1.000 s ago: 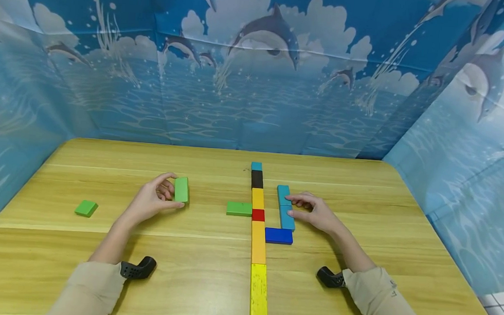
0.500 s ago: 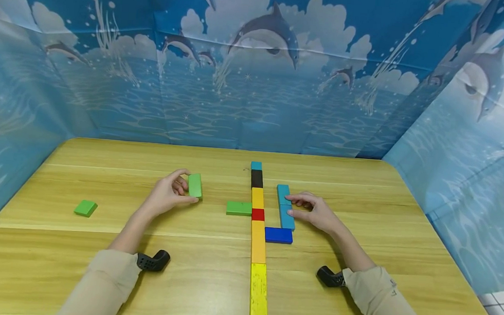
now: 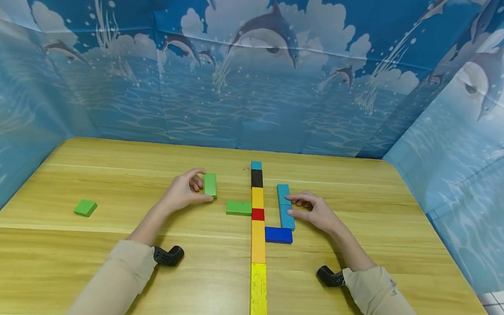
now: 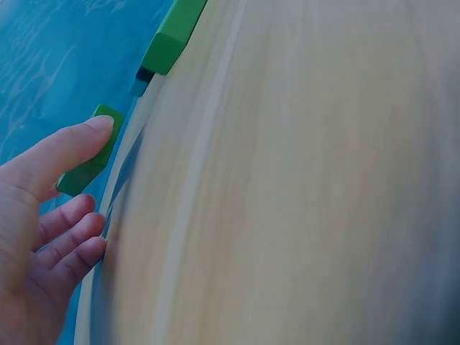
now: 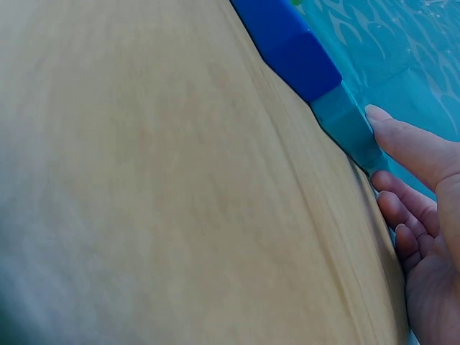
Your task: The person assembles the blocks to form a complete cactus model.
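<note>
My left hand (image 3: pixel 183 190) pinches a green block (image 3: pixel 210 185) between thumb and forefinger by its ends. In the left wrist view the same green block (image 4: pixel 90 171) appears raised off the table. My right hand (image 3: pixel 315 212) touches the right side of two light-blue blocks, the far one (image 3: pixel 283 193) and the near one (image 3: pixel 286 216), which lie end to end. A dark-blue block (image 3: pixel 278 235) joins them to the central row. That row holds a yellow block (image 3: pixel 259 292), orange ones, a red block (image 3: pixel 258 214) and a black block (image 3: pixel 257 178). Another green block (image 3: pixel 238 208) lies against its left side.
A small green block (image 3: pixel 85 208) lies at the left of the wooden table (image 3: pixel 199 280). A dolphin-print curtain (image 3: pixel 247 98) stands behind and beside the table. Black wrist cameras, the left one (image 3: pixel 169 255) and the right one (image 3: pixel 330 276), stick out from the sleeves.
My left hand has carried its green block to the right and slightly away, towards the central row. My right hand and the laid blocks stay in place.
</note>
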A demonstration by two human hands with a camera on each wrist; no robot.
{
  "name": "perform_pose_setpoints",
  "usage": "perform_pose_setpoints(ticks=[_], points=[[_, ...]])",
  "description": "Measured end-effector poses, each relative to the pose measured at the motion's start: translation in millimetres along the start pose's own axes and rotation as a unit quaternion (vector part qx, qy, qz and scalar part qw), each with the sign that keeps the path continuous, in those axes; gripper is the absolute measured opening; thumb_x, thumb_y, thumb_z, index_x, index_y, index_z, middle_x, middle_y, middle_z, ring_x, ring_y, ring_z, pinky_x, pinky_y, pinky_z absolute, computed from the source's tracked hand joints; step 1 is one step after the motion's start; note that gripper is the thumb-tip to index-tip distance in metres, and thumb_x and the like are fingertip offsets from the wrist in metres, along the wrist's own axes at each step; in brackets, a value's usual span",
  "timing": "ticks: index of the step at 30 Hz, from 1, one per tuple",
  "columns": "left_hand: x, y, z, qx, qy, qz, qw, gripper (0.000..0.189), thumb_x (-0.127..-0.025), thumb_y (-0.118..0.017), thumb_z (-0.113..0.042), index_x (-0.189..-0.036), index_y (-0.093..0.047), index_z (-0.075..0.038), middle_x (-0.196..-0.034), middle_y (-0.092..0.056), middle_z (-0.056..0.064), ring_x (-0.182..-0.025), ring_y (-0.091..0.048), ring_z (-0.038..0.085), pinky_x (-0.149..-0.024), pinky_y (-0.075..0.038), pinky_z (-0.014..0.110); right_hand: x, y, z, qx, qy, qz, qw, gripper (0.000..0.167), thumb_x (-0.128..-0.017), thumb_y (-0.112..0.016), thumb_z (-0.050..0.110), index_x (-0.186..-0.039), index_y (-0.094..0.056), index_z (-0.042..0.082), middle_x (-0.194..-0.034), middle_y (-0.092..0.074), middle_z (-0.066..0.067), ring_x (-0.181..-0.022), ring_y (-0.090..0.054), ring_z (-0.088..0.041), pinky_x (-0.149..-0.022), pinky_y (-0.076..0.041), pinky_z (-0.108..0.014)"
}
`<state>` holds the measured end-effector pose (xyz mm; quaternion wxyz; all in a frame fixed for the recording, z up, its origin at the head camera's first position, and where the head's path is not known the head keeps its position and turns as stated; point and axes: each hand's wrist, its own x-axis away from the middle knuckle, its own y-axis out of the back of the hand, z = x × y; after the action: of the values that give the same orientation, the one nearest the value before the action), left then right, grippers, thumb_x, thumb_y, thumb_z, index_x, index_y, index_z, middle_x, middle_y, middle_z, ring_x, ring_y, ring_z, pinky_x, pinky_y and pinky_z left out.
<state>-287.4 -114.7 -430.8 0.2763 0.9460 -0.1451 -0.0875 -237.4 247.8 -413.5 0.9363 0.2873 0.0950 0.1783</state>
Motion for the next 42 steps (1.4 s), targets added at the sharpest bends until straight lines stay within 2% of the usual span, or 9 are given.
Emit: perform_pose_setpoints(ticks=[15, 28, 33, 37, 42], points=[[-14.4, -21.4, -7.9, -0.031, -0.024, 0.015, 0.9991, 0.069, -0.069, -0.080, -0.018, -0.128, -0.048, -0.002, -0.089, -0.055, 0.008, -0.077, -0.049, 0.020, -0.072, -0.043, 0.032, -0.7, 0, -2, -0.013, -0.006, 0.003, 0.9999, 0.037, -0.083, -0.066, 0.008, -0.118, -0.058, -0.002, -0.108, -0.056, -0.018, -0.093, -0.047, -0.035, -0.074, -0.040, -0.027], [-17.3, -26.0, -8.4, -0.042, -0.009, 0.030, 0.9986, 0.067, -0.072, -0.078, -0.018, -0.128, -0.046, 0.003, -0.090, -0.049, 0.007, -0.079, -0.042, 0.020, -0.073, -0.038, 0.032, -1.2, 0, -4, -0.013, -0.004, 0.004, 0.9999, 0.037, -0.084, -0.065, 0.008, -0.119, -0.058, -0.003, -0.108, -0.055, -0.019, -0.092, -0.046, -0.036, -0.073, -0.040, -0.027], [-16.8, -24.6, -8.3, -0.046, -0.018, 0.040, 0.9980, 0.070, -0.073, -0.078, -0.019, -0.130, -0.045, 0.005, -0.091, -0.049, 0.008, -0.080, -0.041, 0.020, -0.073, -0.038, 0.033, -0.8, 0, -3, -0.014, -0.008, 0.004, 0.9999, 0.038, -0.084, -0.065, 0.008, -0.119, -0.058, -0.003, -0.109, -0.054, -0.020, -0.093, -0.046, -0.036, -0.075, -0.040, -0.028], [-14.7, -21.0, -8.5, -0.042, -0.029, 0.050, 0.9974, 0.066, -0.078, -0.073, -0.018, -0.132, -0.043, 0.005, -0.093, -0.050, 0.009, -0.083, -0.043, 0.021, -0.074, -0.038, 0.033, -0.5, 0, -2, -0.012, -0.008, 0.002, 0.9999, 0.038, -0.084, -0.065, 0.008, -0.119, -0.058, -0.003, -0.109, -0.055, -0.020, -0.094, -0.047, -0.036, -0.075, -0.040, -0.028], [-12.7, -18.0, -8.4, -0.041, -0.039, 0.057, 0.9967, 0.051, -0.088, -0.060, -0.012, -0.132, -0.042, 0.007, -0.094, -0.051, 0.010, -0.083, -0.046, 0.021, -0.076, -0.041, 0.034, -0.4, 0, 0, -0.009, -0.007, 0.000, 0.9999, 0.038, -0.083, -0.066, 0.008, -0.118, -0.058, -0.004, -0.110, -0.055, -0.020, -0.094, -0.047, -0.036, -0.076, -0.040, -0.028]])
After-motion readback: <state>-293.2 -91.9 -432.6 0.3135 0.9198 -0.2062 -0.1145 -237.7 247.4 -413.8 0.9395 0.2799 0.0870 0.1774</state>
